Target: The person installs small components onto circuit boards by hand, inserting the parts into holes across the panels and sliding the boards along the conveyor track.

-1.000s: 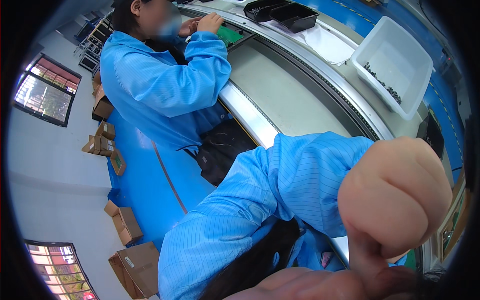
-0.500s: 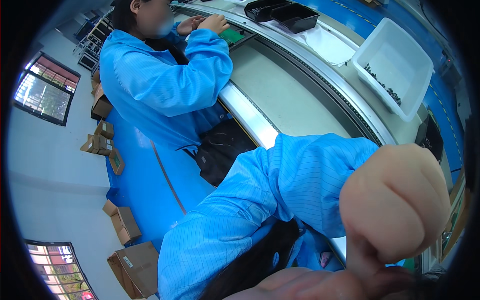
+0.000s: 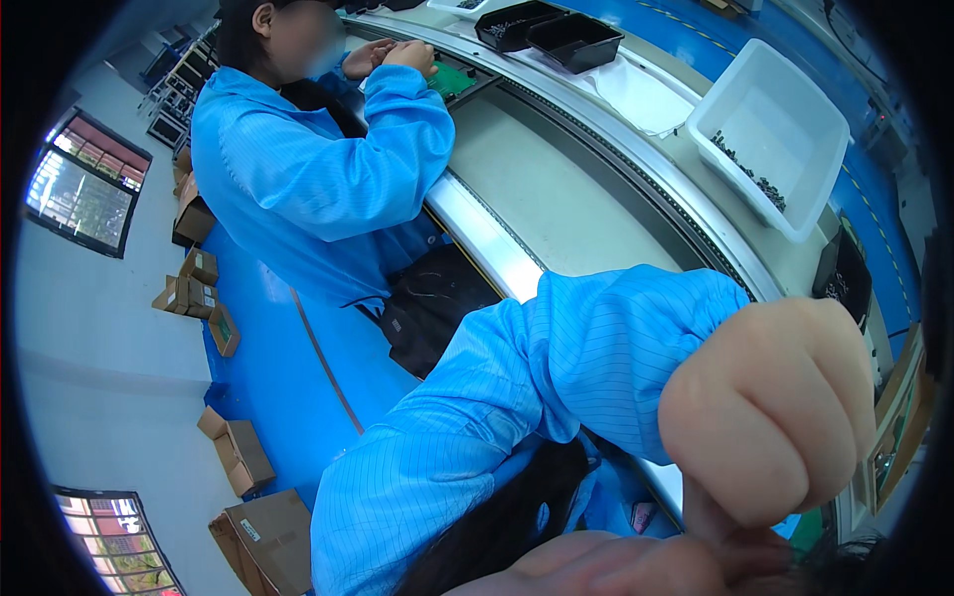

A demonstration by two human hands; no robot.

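Note:
My left hand (image 3: 770, 412) is raised close to the camera at the right, its fingers curled tightly. The knuckles and back of the hand face the view, so whatever the fingers hold, if anything, is hidden. Its blue striped sleeve (image 3: 626, 358) bends at the elbow and crosses in front of the conveyor line. Below the fist, its lower part meets a blurred skin-coloured surface at the bottom edge. My right hand cannot be made out. Dark hair (image 3: 497, 526) hangs beside the sleeve.
A co-worker in a blue smock (image 3: 308, 159) holds both hands by a green circuit board (image 3: 452, 79) on the conveyor (image 3: 566, 179). Beyond stand black bins (image 3: 574, 42) and a white tub (image 3: 785, 129) with small dark parts. Cardboard boxes (image 3: 268, 546) line the wall.
My left fist has turned slightly and moved a little left, showing its knuckles more clearly. The surroundings have shifted slightly left in the view. The co-worker's hands stay by the board.

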